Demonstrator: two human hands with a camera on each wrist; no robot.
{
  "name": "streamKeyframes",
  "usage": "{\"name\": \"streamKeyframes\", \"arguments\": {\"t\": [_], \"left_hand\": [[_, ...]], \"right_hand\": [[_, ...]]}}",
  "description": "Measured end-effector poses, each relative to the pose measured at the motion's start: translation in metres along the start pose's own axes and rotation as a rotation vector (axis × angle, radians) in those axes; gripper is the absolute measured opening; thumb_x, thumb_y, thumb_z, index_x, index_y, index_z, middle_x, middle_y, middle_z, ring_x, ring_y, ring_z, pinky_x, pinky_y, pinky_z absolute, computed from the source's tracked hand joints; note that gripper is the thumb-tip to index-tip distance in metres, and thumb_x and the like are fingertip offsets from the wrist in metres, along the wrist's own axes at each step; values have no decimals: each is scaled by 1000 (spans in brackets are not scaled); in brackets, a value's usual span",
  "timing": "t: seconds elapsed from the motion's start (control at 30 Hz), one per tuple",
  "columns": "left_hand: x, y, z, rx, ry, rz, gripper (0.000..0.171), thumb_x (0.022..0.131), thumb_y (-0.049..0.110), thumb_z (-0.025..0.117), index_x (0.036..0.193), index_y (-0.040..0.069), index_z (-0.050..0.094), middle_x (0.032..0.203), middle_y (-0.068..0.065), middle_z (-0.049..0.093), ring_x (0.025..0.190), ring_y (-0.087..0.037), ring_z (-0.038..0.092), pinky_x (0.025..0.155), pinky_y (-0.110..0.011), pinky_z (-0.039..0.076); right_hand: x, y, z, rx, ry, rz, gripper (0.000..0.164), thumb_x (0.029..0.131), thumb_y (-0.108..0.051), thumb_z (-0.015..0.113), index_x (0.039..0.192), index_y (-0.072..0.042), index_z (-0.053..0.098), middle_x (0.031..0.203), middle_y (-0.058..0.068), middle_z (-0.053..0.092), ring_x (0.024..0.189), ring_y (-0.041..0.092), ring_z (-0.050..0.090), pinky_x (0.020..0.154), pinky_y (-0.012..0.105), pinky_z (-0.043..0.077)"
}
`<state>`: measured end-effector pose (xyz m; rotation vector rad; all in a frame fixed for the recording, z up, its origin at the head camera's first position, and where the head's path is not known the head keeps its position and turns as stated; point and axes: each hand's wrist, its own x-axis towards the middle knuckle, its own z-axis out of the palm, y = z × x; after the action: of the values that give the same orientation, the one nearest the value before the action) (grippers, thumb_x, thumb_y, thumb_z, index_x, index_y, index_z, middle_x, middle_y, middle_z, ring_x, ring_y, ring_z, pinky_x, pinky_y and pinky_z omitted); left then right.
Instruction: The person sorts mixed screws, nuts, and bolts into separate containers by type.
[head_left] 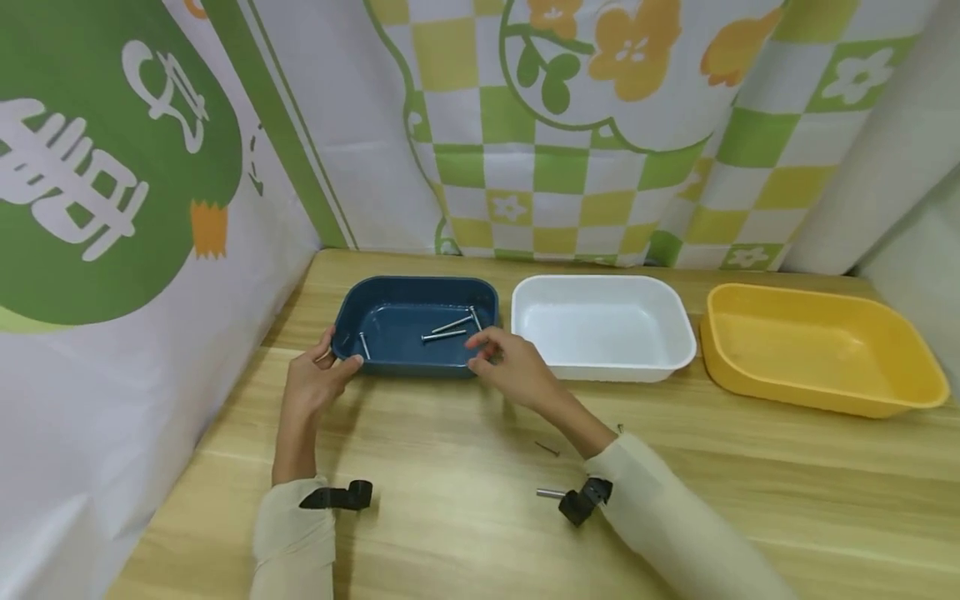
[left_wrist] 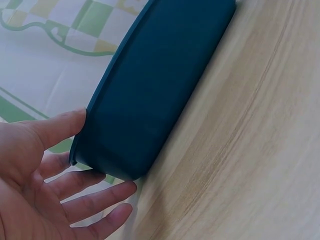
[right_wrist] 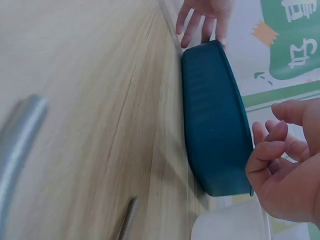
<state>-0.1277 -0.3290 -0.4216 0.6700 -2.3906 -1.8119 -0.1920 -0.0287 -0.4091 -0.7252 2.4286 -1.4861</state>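
A dark blue tray (head_left: 397, 364) stands on the table at the left of the head view. Several silver screws (head_left: 444, 337) lie in it, one near its left end and the others toward the right; one leans at the right wall. My left hand (head_left: 315, 383) holds the tray's left end, thumb on the rim and fingers along the outer wall. Over the right front corner hovers my right hand (head_left: 513, 367), its fingers loosely curled and thumb and index finger apart. Nothing shows between those fingertips in the right wrist view.
Right of the blue tray are a white tray (head_left: 600, 372) and a yellow tray (head_left: 795, 402). A small screw (head_left: 547, 448) lies on the table by my right forearm, and a thicker silver rod (head_left: 551, 492) shows beside the wrist camera. Patterned cloth (head_left: 517, 158) hangs behind.
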Motion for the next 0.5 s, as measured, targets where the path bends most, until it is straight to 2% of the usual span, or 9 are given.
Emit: {"name": "streamKeyframes", "arguments": {"t": [0.1, 0.23, 0.37, 0.5], "left_hand": [[1, 1, 1, -8, -11, -26, 77, 92, 15, 74, 157, 19, 32, 149, -17, 42, 129, -25, 50, 65, -21, 49], [3, 5, 0, -26, -12, -19, 76, 93, 14, 73, 157, 19, 32, 150, -16, 42, 127, -22, 52, 68, -22, 51], [3, 6, 0, -35, -20, -19, 76, 93, 15, 73, 157, 20, 32, 149, -19, 42, 108, -8, 62, 68, -23, 51], [3, 5, 2, -58, -17, -31, 76, 93, 12, 73, 157, 19, 33, 147, -21, 44, 83, 3, 60, 59, -21, 46]], "right_hand": [[-12, 0, -9, 57, -25, 56, 21, 96, -12, 64, 117, -8, 67, 96, 3, 65, 68, 16, 55, 59, 29, 46], [-23, 2, -22, 140, -12, 114, 25, 99, -10, 61, 122, -3, 65, 105, 9, 64, 63, 18, 55, 56, 28, 46], [-38, 10, -36, 173, 9, 161, 26, 101, -11, 58, 124, -1, 62, 108, 15, 64, 61, 19, 54, 55, 28, 44], [-56, 20, -51, 213, 36, 184, 26, 103, -12, 54, 126, -1, 61, 109, 19, 65, 59, 18, 52, 52, 26, 40]]}}
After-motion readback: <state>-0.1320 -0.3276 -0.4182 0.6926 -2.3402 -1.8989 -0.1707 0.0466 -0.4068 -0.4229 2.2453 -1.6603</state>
